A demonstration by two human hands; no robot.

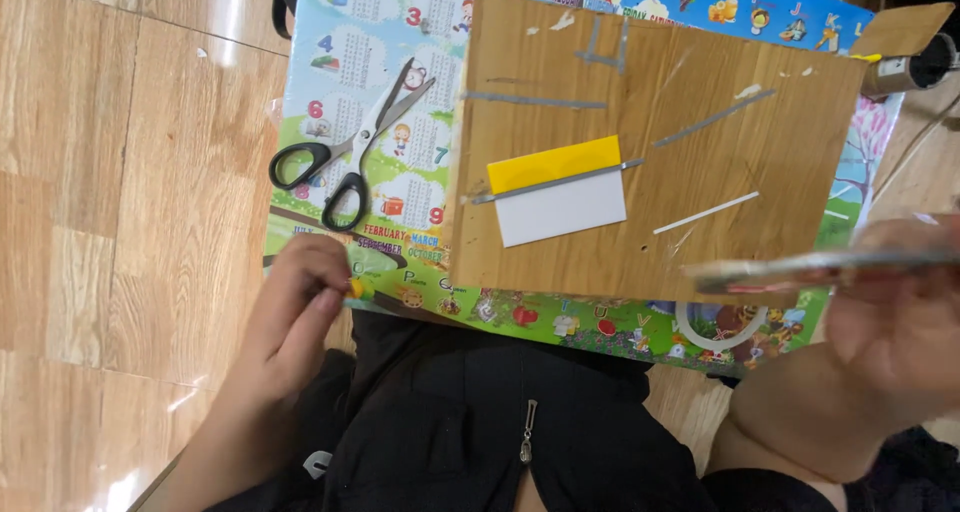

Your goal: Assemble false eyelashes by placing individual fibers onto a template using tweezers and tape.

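Note:
My left hand (295, 307) is at the lower left with its fingers closed on a small yellow object (357, 288), which touches the edge of the colourful poster mat (400, 262). At the right edge, blurred, my right hand (895, 322) holds a thin flat strip (820, 268) edge-on over the wooden board (700, 172). In the middle of that board lies a folded sheet of paper (560, 190), yellow on top and white below, with a thin grey strip (555, 182) across it.
Black-handled scissors (350, 157) lie open on the mat left of the board. Grey and white strips (705, 213) are scattered on the board. A roll of clear tape (722, 330) sits on the mat at lower right. Wooden floor surrounds it all.

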